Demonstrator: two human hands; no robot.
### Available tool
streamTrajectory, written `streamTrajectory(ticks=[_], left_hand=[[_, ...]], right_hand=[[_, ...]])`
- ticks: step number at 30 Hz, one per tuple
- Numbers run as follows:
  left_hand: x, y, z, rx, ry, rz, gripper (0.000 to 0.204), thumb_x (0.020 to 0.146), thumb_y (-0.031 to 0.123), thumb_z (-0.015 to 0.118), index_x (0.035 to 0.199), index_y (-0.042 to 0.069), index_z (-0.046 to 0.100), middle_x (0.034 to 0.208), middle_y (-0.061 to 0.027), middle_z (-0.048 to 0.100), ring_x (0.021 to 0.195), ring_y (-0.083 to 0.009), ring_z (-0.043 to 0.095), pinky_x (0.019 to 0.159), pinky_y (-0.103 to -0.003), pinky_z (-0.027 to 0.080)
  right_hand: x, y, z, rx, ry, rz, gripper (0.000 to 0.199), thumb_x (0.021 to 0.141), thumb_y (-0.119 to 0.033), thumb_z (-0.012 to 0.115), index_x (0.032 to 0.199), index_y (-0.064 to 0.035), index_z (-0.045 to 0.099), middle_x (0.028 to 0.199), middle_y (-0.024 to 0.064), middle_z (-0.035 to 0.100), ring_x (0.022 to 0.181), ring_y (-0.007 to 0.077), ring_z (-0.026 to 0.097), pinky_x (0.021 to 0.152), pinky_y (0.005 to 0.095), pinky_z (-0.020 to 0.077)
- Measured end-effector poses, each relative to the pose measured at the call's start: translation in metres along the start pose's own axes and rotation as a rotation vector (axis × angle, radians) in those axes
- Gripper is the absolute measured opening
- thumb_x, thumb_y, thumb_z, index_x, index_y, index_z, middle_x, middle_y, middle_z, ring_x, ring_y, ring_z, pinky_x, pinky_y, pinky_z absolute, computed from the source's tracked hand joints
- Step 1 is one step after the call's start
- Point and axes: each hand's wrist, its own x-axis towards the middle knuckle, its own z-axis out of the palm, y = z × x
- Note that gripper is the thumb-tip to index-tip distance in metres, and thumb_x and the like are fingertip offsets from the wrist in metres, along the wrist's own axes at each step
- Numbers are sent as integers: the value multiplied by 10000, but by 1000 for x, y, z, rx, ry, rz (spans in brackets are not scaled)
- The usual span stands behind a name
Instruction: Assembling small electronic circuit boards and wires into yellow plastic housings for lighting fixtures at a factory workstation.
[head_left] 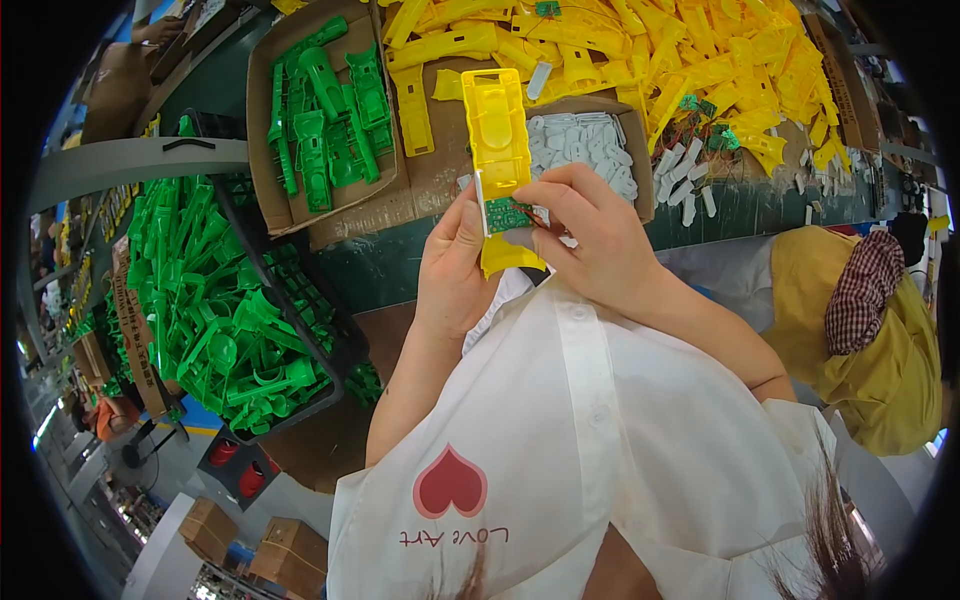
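My left hand (452,262) is closed around the lower part of a long yellow plastic shell (496,125), held upright in front of my chest with its hollow inside facing me. A thin white strip (482,198) stands along the shell's left edge, by my left thumb. Across the lower part of the shell lies a small green circuit board (506,215). My right hand (600,235) pinches at the board's right side, where dark and reddish wires show between the fingers. How far the board sits inside the shell is hard to see.
A cardboard box of green shells (325,110) stands behind to the left, above a black crate of green parts (215,310). Yellow shells (720,60) are heaped at the back right. White pieces (580,145) fill a carton, with wired green boards (705,118) to its right.
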Motion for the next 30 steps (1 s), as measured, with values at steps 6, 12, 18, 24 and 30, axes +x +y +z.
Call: streamTrajectory(ticks=[6, 12, 18, 24, 30], left_hand=[[-2, -3, 4, 8, -4, 18, 373, 924, 264, 377, 1240, 65, 395, 1167, -69, 501, 1067, -205, 494, 925, -354, 390], [-6, -11, 2, 24, 64, -17, 429, 934, 330, 320, 1279, 77, 338, 1183, -66, 474, 1088, -191, 477, 929, -328, 387], [1, -3, -3, 64, 66, 2, 423, 948, 295, 300, 1279, 32, 319, 1180, -101, 473, 1082, -202, 480, 936, -335, 380], [1, 5, -8, 26, -95, 13, 428, 960, 268, 232, 1288, 1, 295, 1186, -135, 464, 1092, -215, 475, 933, -325, 379], [-2, -5, 1, 209, 109, 80, 415, 945, 274, 329, 1267, 13, 341, 1192, -110, 458, 1098, -217, 463, 928, -326, 371]], right_hand=[[0, 0, 4, -14, 32, -19, 271, 678, -47, 613, 931, -18, 519, 842, 116, 517, 669, 268, 559, 555, 325, 472], [-1, 7, 15, -99, -8, 0, 250, 671, -75, 626, 881, -14, 506, 801, 119, 500, 655, 281, 545, 540, 337, 459], [6, 9, 7, -22, -50, 14, 263, 676, -111, 647, 886, -33, 509, 776, 105, 484, 660, 265, 545, 538, 333, 455], [18, -14, -17, -77, 1, -50, 276, 704, -152, 650, 928, -49, 525, 782, 83, 507, 618, 241, 552, 530, 321, 449], [24, -23, -8, 152, -50, 219, 136, 751, -101, 621, 840, -8, 577, 632, 47, 550, 491, 96, 488, 451, 219, 377]])
